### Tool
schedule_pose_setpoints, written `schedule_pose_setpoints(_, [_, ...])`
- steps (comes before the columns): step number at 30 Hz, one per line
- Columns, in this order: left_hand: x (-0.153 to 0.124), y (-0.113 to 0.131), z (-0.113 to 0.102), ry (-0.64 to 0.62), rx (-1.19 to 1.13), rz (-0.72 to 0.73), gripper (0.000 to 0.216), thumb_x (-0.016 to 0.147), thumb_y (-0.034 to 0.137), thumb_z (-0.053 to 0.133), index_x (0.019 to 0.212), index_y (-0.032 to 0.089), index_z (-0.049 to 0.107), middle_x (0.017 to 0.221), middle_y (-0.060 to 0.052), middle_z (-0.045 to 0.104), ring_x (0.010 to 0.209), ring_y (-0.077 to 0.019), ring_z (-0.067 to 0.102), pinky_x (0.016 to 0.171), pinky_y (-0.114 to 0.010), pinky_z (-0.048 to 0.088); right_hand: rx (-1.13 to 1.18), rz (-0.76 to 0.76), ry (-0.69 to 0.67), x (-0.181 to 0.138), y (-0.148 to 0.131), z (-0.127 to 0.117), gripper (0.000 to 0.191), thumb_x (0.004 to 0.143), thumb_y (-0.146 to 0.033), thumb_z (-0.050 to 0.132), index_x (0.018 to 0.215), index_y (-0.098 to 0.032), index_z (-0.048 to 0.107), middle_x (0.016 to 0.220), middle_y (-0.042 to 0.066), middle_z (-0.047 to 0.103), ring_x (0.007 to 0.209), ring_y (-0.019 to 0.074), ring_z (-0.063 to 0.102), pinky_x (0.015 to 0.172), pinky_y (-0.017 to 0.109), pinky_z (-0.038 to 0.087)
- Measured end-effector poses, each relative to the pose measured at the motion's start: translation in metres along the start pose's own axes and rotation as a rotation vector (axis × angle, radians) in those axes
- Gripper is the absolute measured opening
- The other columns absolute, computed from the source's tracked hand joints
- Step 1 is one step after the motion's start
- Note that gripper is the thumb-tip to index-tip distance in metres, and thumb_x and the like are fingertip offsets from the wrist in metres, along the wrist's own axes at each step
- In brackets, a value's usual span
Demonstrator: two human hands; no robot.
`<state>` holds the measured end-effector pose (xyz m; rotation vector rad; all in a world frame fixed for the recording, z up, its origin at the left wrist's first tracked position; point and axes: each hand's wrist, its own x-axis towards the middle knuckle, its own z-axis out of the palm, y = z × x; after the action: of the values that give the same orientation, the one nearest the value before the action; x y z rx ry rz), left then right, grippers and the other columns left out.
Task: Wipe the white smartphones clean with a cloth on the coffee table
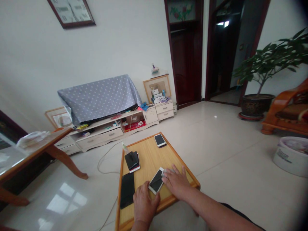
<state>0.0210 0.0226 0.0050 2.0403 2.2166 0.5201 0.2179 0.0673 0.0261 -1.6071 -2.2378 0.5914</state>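
Note:
A white smartphone point(156, 181) with a dark screen lies tilted near the front of a small wooden table point(146, 154). My left hand point(145, 202) grips its lower left edge, with fingers and thumb at the near corner. Over the phone's upper right side, my right hand point(176, 181) presses down with what looks like a pale greyish cloth point(166, 172) under its fingers, mostly hidden. Left of the phone is a flat black tablet-like slab point(127, 190). Beyond it sits a stack of dark and white phones point(132, 161) beside a small clear bottle point(125, 148).
Another white phone point(159, 140) lies on a darker one at the table's far end. A pale cable point(106, 172) runs over the floor on the left. Around stand a wooden side table point(55, 138), a low cabinet point(115, 134), a white bucket point(290, 158) and a potted plant point(256, 104).

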Motion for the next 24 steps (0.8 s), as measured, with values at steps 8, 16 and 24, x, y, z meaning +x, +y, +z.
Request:
schedule_pose_setpoints(8, [0.0, -0.006, 0.006, -0.001, 0.038, 0.066, 0.05, 0.082, 0.026, 0.054, 0.133, 0.024, 0.056, 0.143, -0.007, 0.054, 0.139, -0.0255, 0.038, 0.112, -0.04, 0.029, -0.061, 0.05, 0.083, 0.007, 0.0, -0.011, 0.057, 0.101, -0.051, 0.028, 0.089, -0.023, 0.076, 0.095, 0.011, 0.076, 0.102, 0.0289, 0.064, 0.106, 0.05, 0.028])
schedule_pose_setpoints(16, [-0.004, 0.005, -0.007, 0.059, 0.099, 0.017, 0.039, 0.092, 0.022, 0.041, 0.126, 0.023, 0.061, 0.122, -0.009, 0.062, 0.114, -0.0239, 0.054, 0.093, -0.036, 0.038, -0.007, 0.004, 0.054, 0.013, 0.009, 0.005, 0.017, 0.086, -0.025, 0.055, 0.081, -0.02, 0.071, 0.088, 0.008, 0.073, 0.084, 0.0214, 0.063, 0.074, 0.029, 0.037])
schedule_pose_setpoints(24, [-0.007, 0.004, -0.005, 0.138, 0.096, 0.062, 0.034, 0.094, 0.043, 0.048, 0.115, 0.021, 0.062, 0.109, -0.008, 0.065, 0.106, -0.0252, 0.059, 0.089, -0.037, 0.04, 0.118, 0.01, 0.146, 0.032, 0.017, 0.016, 0.018, 0.092, -0.018, 0.05, 0.1, -0.021, 0.066, 0.103, 0.005, 0.068, 0.1, 0.0187, 0.058, 0.084, 0.025, 0.034])
